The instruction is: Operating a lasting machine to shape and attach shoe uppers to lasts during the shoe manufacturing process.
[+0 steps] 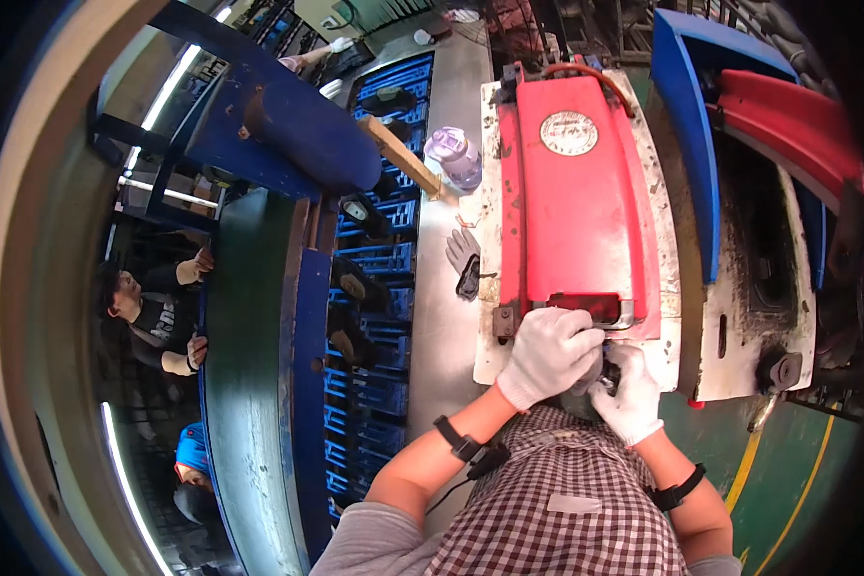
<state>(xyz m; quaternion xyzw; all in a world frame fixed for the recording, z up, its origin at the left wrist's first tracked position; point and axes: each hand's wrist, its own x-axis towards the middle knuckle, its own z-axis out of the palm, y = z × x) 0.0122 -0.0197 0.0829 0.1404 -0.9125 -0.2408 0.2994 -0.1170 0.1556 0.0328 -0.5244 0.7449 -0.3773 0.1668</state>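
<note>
Both my hands wear white knit gloves and meet at the front end of a red machine cover [576, 221]. My left hand [552, 355] is closed, its fingers bent over towards a bent metal handle [626, 319] at the cover's front. Close beside it, lower and to the right, my right hand [628, 392] has its thumb and fingers pinched together. A small dark greyish piece [586, 382] shows between the two hands; mostly covered by the gloves, its kind cannot be made out.
Left of the red cover, a grey glove [463, 259] and a lilac bottle [454, 156] rest on a metal bench [444, 326]. Beyond runs a blue slatted conveyor [370, 384] carrying dark shoe-like pieces. A second machine with a blue guard [691, 144] stands right. Other people work far left.
</note>
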